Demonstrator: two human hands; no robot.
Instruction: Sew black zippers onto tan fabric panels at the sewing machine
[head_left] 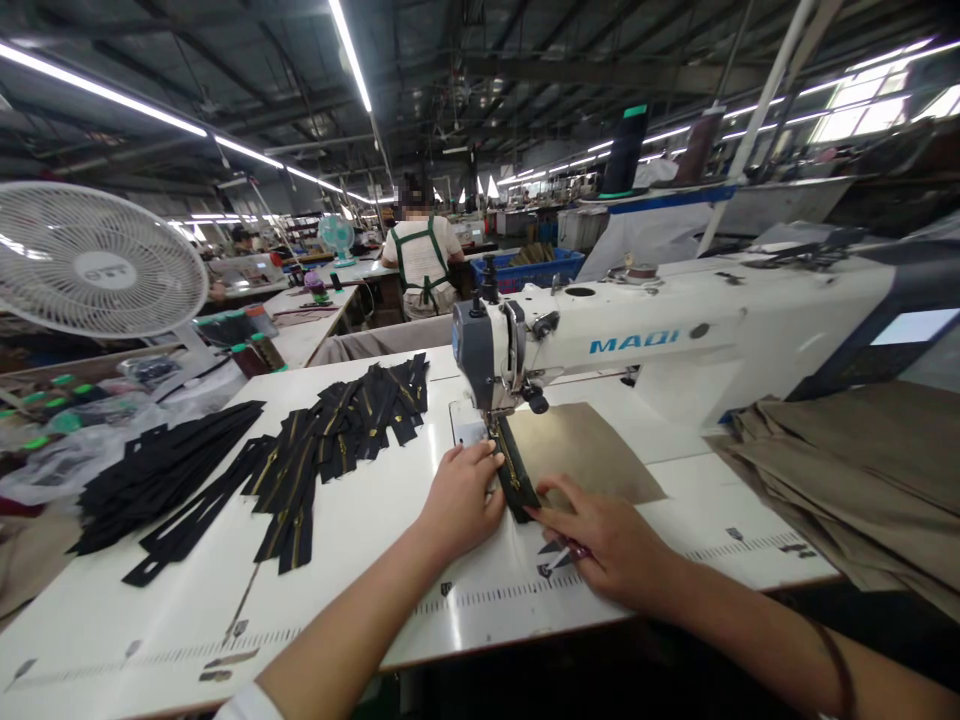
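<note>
A black zipper (pixel 514 470) with gold teeth lies along the left edge of a khaki fabric panel (pixel 592 455), its far end under the presser foot of a sewing machine (pixel 491 365). My left hand (pixel 466 495) is at the zipper's left edge close to the foot, fingers bent and pressed on it. At the zipper's near end, the fingertips of my right hand (pixel 600 540) touch the tape and the panel's corner. Small thread snips (pixel 559 555) stick out from under that palm, blades pointing left; their grip is partly hidden by the fingers.
Loose gold-toothed zippers (pixel 330 430) and dark fabric strips (pixel 161 480) cover the table's left side. Folded khaki fabric (pixel 847 470) is stacked at right. A white fan (pixel 105 265) stands at left. Ahead, a person (pixel 424 250) sits facing away, near a blue crate (pixel 540 268).
</note>
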